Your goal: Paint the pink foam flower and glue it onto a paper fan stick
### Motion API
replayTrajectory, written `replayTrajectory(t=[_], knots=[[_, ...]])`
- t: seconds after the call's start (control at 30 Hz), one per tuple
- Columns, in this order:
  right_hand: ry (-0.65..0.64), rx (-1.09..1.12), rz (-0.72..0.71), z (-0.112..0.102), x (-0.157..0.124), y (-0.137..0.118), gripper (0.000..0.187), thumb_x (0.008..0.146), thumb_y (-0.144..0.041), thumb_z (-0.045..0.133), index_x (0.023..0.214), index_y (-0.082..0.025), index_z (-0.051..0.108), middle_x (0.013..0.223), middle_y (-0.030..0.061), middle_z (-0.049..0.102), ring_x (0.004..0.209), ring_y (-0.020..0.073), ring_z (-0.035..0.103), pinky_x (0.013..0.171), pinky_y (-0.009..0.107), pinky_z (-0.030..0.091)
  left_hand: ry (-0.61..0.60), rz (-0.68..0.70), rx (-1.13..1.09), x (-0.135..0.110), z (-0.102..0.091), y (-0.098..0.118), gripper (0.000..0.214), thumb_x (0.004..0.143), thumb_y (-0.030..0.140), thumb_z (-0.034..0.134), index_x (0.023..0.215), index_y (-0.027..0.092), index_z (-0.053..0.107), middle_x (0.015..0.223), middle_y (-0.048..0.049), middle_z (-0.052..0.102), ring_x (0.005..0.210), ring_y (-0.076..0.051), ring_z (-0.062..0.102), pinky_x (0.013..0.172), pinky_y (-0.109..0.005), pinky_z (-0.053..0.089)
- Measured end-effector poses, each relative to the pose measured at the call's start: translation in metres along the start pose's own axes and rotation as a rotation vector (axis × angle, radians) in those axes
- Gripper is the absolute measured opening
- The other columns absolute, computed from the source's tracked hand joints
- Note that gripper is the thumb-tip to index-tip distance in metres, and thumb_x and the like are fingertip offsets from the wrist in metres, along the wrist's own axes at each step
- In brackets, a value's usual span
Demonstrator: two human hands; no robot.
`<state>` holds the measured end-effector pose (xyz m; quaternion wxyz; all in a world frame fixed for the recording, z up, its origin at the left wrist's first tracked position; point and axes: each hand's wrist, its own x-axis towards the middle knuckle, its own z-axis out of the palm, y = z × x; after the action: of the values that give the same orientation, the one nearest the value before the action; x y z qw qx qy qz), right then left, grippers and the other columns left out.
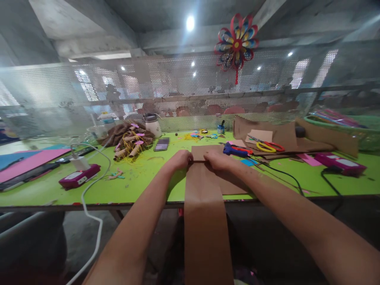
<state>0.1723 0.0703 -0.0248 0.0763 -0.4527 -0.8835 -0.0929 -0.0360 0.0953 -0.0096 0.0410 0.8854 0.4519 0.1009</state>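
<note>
A long strip of brown paper point(206, 233) runs from the green table over its front edge and down toward my lap. My left hand point(181, 160) pinches the strip's left edge at a crosswise crease. At the right end of that crease, my right hand point(218, 161) has its fingers closed on the paper. A flat brown piece point(234, 187) lies partly under the strip, on the right. Just beyond my right hand is a blue glue gun point(231, 149) with a black cord. Scissors with yellow and red handles point(265, 146) rest farther right on brown paper.
Purple power strips point(79, 177) point(341, 164) lie left and right, with trailing cables. Paper rolls with yellow strings point(135, 144), a phone point(162, 144) and a white jar point(153, 126) stand at the back left. A perforated screen point(178, 87) rises behind the table point(142, 186).
</note>
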Motion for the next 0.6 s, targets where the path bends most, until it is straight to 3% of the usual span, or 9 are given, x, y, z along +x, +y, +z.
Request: replayTrajectory(t=[0.3, 0.47, 0.6], knots=[[0.054, -0.171, -0.090, 0.002, -0.008, -0.010, 0.018, 0.086, -0.017, 0.043, 0.095, -0.013, 0.058, 0.097, 0.0133, 0.057, 0.094, 0.0237, 0.050, 0.077, 0.031, 0.036, 0.029, 0.050, -0.014, 0.000, 0.005, -0.002, 0.033, 0.057, 0.004, 0.049, 0.079, 0.012, 0.072, 0.073, -0.0070, 0.066, 0.065, -0.017, 0.053, 0.061, -0.025, 0.037], [0.077, -0.176, -0.070, -0.001, -0.011, -0.014, 0.015, 0.085, -0.014, 0.045, 0.091, -0.013, 0.058, 0.095, 0.0122, 0.058, 0.091, 0.0228, 0.050, 0.074, 0.030, 0.036, 0.015, -0.077, -0.229, -0.004, -0.001, -0.002, 0.034, 0.058, 0.007, 0.052, 0.085, 0.013, 0.071, 0.077, -0.0048, 0.068, 0.068, -0.016, 0.057, 0.062, -0.023, 0.039], [0.163, -0.150, -0.034, -0.001, -0.016, -0.016, 0.013, 0.083, -0.012, 0.046, 0.089, -0.013, 0.057, 0.092, 0.0105, 0.057, 0.085, 0.0202, 0.051, 0.071, 0.028, 0.035, 0.075, -0.166, -0.456, -0.004, -0.012, 0.002, 0.030, 0.072, 0.019, 0.047, 0.091, 0.011, 0.069, 0.085, -0.0073, 0.069, 0.073, -0.015, 0.059, 0.064, -0.022, 0.043]])
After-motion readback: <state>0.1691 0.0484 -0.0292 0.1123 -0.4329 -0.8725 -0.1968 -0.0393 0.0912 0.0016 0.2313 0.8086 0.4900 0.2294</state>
